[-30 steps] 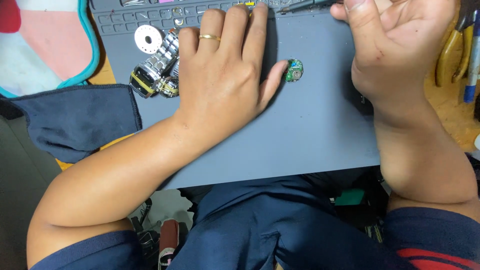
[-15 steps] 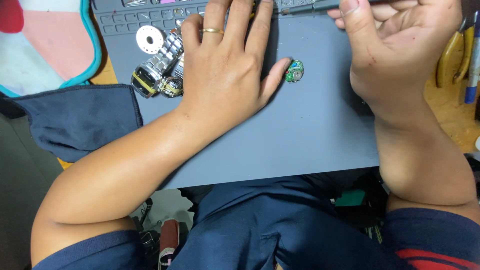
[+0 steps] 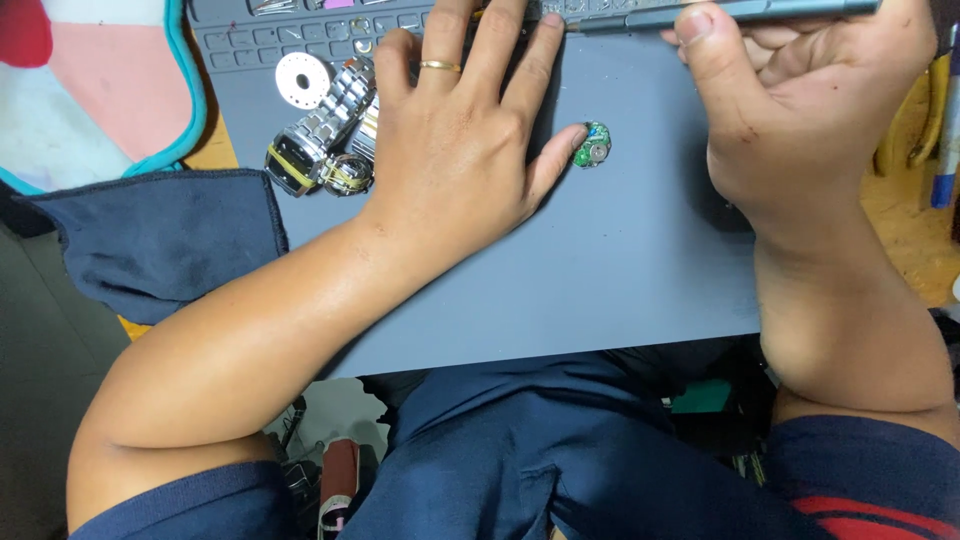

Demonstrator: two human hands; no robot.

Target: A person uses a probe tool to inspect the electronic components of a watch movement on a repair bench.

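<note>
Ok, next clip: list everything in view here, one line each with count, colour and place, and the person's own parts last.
work mat: one, grey, centre, small compartments along its far edge
watch movement: one, round, green, on the mat at the left thumb tip
metal watch with bracelet: one, silver, mat's left part, partly under the left hand
round disc: one, white, left of the watch
cloth: one, dark blue, left of the mat
pliers: one, yellow handles, right edge
ring: one, gold, on a left finger
slim tool: one, grey, in the right hand
left hand: flat on the mat
right hand: top right, holding the tool
</note>
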